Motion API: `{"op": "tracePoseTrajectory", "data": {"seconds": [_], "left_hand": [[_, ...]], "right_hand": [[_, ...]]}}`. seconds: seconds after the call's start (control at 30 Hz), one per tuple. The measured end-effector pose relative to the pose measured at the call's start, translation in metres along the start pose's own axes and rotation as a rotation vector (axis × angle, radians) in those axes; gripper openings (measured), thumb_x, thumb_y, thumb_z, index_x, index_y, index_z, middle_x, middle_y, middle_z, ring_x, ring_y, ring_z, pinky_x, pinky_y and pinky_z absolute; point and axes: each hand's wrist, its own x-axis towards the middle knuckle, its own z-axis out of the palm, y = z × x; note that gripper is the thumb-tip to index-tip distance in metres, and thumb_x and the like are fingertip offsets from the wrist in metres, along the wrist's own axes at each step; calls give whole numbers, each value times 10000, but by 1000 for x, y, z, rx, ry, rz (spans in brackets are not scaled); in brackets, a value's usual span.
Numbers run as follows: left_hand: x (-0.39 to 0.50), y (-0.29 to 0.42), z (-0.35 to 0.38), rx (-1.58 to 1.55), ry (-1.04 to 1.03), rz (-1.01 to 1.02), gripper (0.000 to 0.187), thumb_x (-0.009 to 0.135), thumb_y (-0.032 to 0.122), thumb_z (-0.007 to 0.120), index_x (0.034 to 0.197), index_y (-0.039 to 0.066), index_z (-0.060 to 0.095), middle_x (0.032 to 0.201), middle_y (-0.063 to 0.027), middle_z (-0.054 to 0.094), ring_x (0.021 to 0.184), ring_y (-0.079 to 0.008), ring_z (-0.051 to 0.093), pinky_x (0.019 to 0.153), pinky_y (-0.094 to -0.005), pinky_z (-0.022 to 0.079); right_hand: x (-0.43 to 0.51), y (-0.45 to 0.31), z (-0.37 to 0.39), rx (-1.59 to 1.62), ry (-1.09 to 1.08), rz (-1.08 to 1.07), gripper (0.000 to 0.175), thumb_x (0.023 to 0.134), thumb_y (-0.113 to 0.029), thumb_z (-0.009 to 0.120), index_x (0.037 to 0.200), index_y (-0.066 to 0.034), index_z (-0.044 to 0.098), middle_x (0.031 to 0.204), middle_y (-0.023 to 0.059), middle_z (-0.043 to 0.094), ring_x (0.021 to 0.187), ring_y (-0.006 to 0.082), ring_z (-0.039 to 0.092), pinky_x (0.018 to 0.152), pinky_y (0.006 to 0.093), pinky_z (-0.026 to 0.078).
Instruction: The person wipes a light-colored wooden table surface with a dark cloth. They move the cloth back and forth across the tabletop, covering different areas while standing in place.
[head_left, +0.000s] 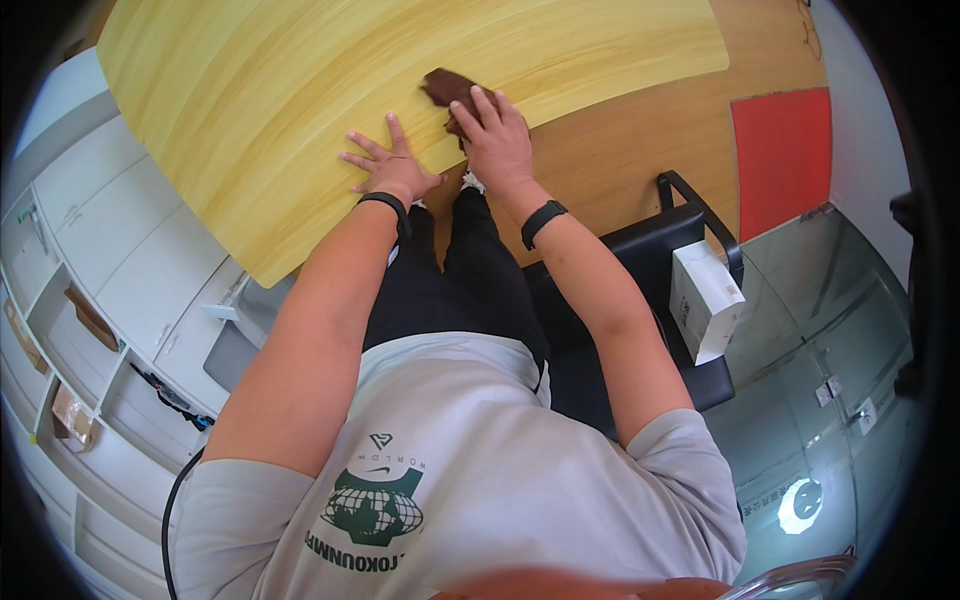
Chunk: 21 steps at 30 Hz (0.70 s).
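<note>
A dark brown cloth (453, 85) lies crumpled on the yellow wood-grain tabletop (300, 97), close to its near edge. My right hand (501, 146) is on the cloth, fingers over its near part, with folds bunched beneath them; how firmly they grip is hidden. To the left, my left hand (394, 166) rests with its fingers spread on the tabletop, near the edge, and holds nothing. Each wrist wears a black band.
Behind me on the right, a white box (705, 304) sits on a black armchair (645, 236). A red mat (784, 161) lies on the wooden floor (615, 150) by a glass door (817, 405). White cabinets and shelves (112, 217) line the left.
</note>
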Motion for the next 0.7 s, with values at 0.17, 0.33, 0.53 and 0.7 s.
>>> {"op": "tracePoseTrajectory", "data": {"seconds": [0.17, 0.33, 0.53, 0.7], "left_hand": [[2, -2, 3, 8, 23, 10, 1594, 778, 709, 952, 1824, 341, -193, 1793, -389, -338, 1660, -695, -177, 1222, -876, 317], [3, -5, 1, -10, -5, 26, 1569, 795, 705, 944, 1818, 376, -199, 1790, -388, -348, 1657, -697, -187, 1218, -878, 317], [2, -7, -5, -16, -29, 40, 1530, 830, 698, 924, 1809, 409, -216, 1783, -388, -363, 1649, -702, -202, 1226, -880, 302], [0, -9, -8, -11, -50, 35, 1515, 842, 689, 921, 1812, 408, -207, 1787, -393, -350, 1651, -708, -182, 1231, -875, 301]], "right_hand": [[11, 50, -24, 51, -93, -94, 655, 903, -260, 874, 1529, -282, 681, 1585, 109, 654, 1407, 404, 639, 1156, 500, 563], [46, 165, -55, -74, 122, 168, 602, 992, -326, 846, 1562, -259, 664, 1611, 193, 624, 1434, 431, 613, 1206, 530, 521], [62, 165, -45, -243, 219, 436, 574, 1021, -296, 805, 1570, -224, 654, 1644, 231, 579, 1453, 469, 581, 1224, 557, 492], [30, 35, -1, -54, 52, 132, 605, 961, -219, 834, 1542, -225, 669, 1624, 213, 600, 1453, 479, 578, 1199, 558, 506]]}}
